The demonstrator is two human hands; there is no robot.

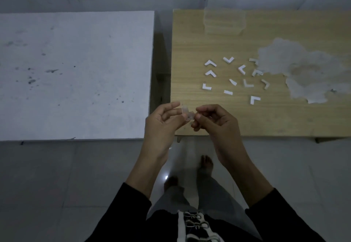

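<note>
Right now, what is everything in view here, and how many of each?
clear piece: one, see-through, between left hand and right hand
angle pieces: about twelve, white, scattered on the wooden table
clear stack: one, see-through, wooden table's far side
filmy heap: one, whitish, right side of wooden table
wooden table: one, light brown, right
white table: one, white, left
left hand: one, bare, holds the clear piece
right hand: one, bare, pinches the clear piece
feet: two, bare, on floor
</note>
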